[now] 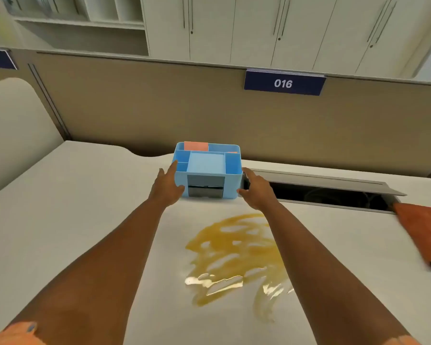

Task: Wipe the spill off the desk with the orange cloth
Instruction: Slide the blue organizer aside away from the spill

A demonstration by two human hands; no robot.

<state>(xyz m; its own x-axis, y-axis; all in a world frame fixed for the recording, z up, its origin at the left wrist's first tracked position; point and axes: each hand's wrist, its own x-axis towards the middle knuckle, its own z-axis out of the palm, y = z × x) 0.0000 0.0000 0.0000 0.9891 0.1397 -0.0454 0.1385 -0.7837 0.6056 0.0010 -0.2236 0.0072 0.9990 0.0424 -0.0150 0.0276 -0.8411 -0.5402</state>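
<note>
At the far left edge of the pale, off-white desk [60, 207], a cream rounded panel [13, 125] rises beside the tan fabric partition [159, 108] that runs along the desk's back edge. The person's left forearm reaches forward from the near left corner, an orange sleeve cuff [13, 334] showing at the bottom of the view. The left hand [168, 186] lies flat against the left wall of a light blue plastic desk organiser [207, 170], fingers extended and close together, thumb touching the lower front corner. The organiser stands near the back edge of the desk, about midway along it; it has several open compartments, a pink pad [196, 145] upright in a rear one, and a dark grey panel on its front face. The right hand [256, 190] presses on the organiser's right wall in the same way, fingers open rather than curled, thumb at the lower front corner. So both hands hold the box between their palms.

Nearer than the organiser, and mostly under and between the forearms, a yellow-brown liquid spill [234, 257] spreads in smeared streaks across the desk, glossy at its near side. Right of the organiser a long cable slot with a raised grey flap [321, 183] opens along the back edge. On the partition above it hangs a dark blue sign reading 016 [283, 83]. The orange cloth [423, 232] lies at the desk's right edge, partly cut off by the frame and well apart from both hands. White cabinets [284, 28] stand behind the partition.
</note>
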